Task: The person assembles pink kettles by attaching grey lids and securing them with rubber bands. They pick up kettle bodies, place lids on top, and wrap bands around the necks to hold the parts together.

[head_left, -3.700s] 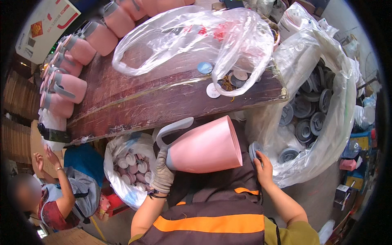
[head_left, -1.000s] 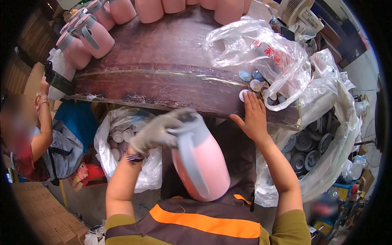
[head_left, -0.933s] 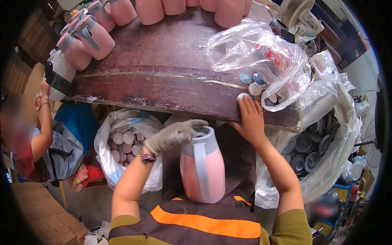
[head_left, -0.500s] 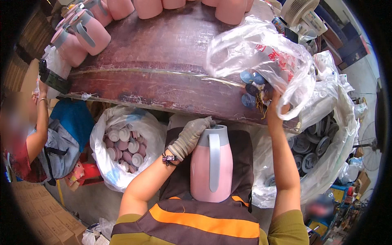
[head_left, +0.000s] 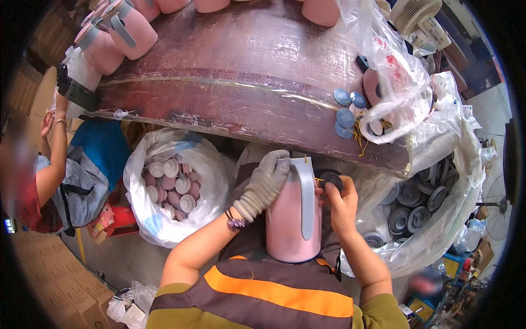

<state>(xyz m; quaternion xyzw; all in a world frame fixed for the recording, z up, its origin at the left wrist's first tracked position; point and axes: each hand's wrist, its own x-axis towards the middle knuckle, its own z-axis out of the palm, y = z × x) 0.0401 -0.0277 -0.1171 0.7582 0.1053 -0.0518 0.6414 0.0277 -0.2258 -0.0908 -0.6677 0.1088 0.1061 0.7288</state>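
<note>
A: Which step in hand?

B: Apparently fitting a tag: a flat, round, dark disc point(head_left: 331, 180) on a thin yellow cord point(head_left: 319, 179), held just beside the long grey handle point(head_left: 307, 208) of a glossy pink, tapering jug point(head_left: 282, 233). Not visibly looped on yet.

A: And the jug itself?

B: Upright, apparently resting in the lap, below the near edge of a scuffed, dark red-brown table point(head_left: 219, 126).

A: Next move?

B: In all likelihood calling for a steady jug, a free length of cord, and careful fingertip work near the top of the handle.

A: Pose of the left hand point(head_left: 267, 185)?

B: Gloved in pale grey knit, wrapped round the upper left side of the jug, seemingly gripping firmly. Forearm slanting up from lower left. Thumb hard to make out.

A: And the right hand point(head_left: 341, 202)?

B: Bare, pinching the disc between thumb and fingers, wrist raised, forearm rising from lower right. Very near the handle; touching or not, impossible to tell.
</note>
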